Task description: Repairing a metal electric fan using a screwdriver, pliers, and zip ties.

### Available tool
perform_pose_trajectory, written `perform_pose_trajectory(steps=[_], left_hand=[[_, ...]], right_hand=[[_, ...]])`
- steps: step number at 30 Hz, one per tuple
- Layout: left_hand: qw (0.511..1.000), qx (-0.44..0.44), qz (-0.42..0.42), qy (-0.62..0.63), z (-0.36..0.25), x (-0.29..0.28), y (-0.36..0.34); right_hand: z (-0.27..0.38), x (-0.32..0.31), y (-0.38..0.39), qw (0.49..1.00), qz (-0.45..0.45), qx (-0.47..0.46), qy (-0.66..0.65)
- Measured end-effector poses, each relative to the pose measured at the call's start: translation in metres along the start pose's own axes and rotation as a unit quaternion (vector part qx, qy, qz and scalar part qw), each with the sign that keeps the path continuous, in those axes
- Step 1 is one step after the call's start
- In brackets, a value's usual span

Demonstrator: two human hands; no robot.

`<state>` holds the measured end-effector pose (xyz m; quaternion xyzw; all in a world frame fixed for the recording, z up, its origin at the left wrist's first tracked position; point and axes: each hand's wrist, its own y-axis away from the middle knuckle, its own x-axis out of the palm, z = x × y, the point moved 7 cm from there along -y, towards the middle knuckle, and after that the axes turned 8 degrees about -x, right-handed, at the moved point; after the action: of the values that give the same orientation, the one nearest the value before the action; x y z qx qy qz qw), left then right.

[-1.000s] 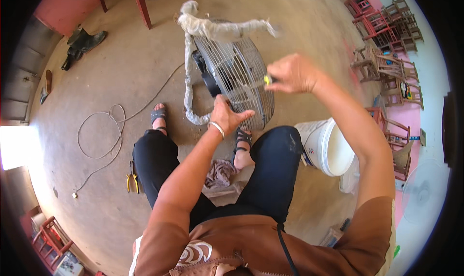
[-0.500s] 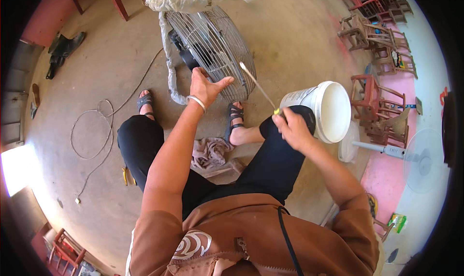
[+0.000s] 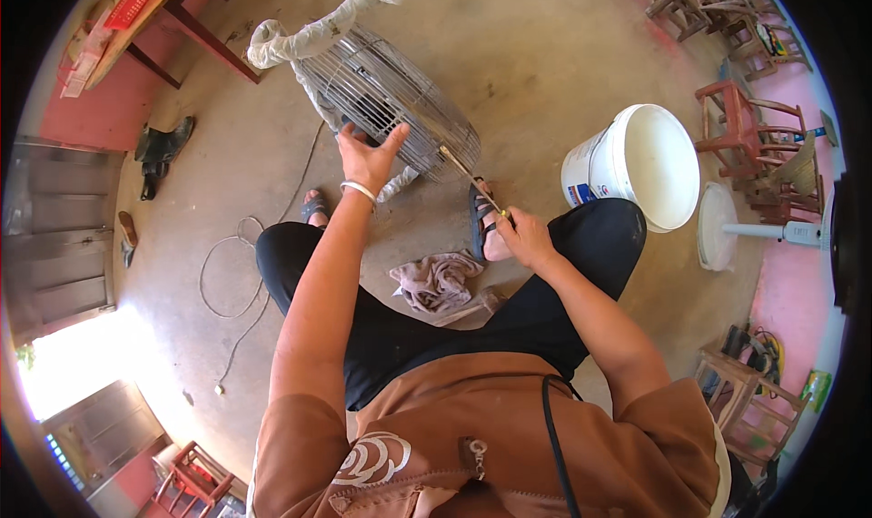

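A metal-caged electric fan (image 3: 391,91) leans in front of me on the floor, its stand tube wrapped in whitish plastic. My left hand (image 3: 367,162) grips the back side of the fan, thumb apart against the cage and fingers by the dark motor, partly hidden. In my right hand (image 3: 527,236) is a screwdriver (image 3: 470,177), closed around its handle, which shows a bit of yellow. The shaft slants up and left, its tip at the lower rim of the cage; whether it touches the wire I cannot tell.
A white bucket (image 3: 656,167) stands tipped by my right knee, its lid (image 3: 718,227) beside it. A crumpled cloth (image 3: 438,280) lies between my feet. The cord (image 3: 207,291) loops on the floor at left. Wooden chairs (image 3: 740,128) line the right wall; a table (image 3: 163,9) is far left.
The screwdriver's tip has come down and left onto the cage's rim from beside it. My left hand stays on the fan. The view has shifted, and the fan appears tilted further.
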<state>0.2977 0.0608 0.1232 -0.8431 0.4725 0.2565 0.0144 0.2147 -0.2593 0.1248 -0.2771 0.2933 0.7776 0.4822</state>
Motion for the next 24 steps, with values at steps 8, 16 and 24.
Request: perform_pose_trajectory(steps=[8,16,24], left_hand=[[0.99,-0.082,-0.068,-0.088,-0.065,-0.001,-0.016],[0.985,-0.127,-0.032,-0.109,-0.079,-0.004,-0.046],[0.987,-0.135,-0.027,-0.081,-0.078,-0.012,-0.064]], right_hand=[[-0.018,0.027,-0.013,0.998,-0.039,-0.008,-0.058],[-0.011,0.04,-0.047,0.991,-0.028,-0.038,-0.126],[0.003,0.048,-0.07,0.996,-0.024,-0.043,-0.078]])
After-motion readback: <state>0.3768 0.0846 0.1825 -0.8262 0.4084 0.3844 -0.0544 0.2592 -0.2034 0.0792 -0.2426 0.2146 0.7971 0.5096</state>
